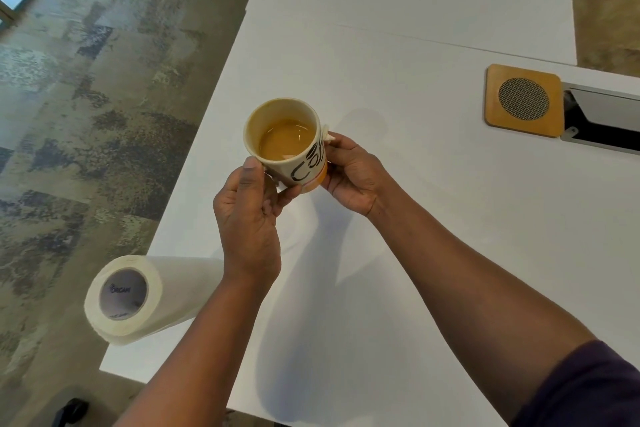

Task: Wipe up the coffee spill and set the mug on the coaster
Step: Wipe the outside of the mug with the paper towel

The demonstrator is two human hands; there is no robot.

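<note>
Coffee, pale brown and milky, fills about half of the cream ceramic mug (285,135) with black lettering and an orange band at its base, which both hands hold tilted in the air above the white table (415,184), a little left of the picture's centre. The left hand (247,222) comes up from six o'clock of the mug, its thumb pressed to the near rim and its fingers curled under the lower wall, closed around the mug. The right hand (349,173) grips from four o'clock, fingers wrapped on the mug's right side where the handle would be; a scrap of white paper (327,135) pokes out at the fingertips against the mug, and whether the fingers pinch it cannot be told. The square wooden coaster with a round metal mesh centre (523,100) lies flat on the table at two o'clock from the mug, well apart from it, just beside a recessed grey cable tray (602,114) at its right. A white paper towel roll (138,298) lies on its side at seven o'clock, overhanging the table's left edge above the mottled carpet floor (86,97).
</note>
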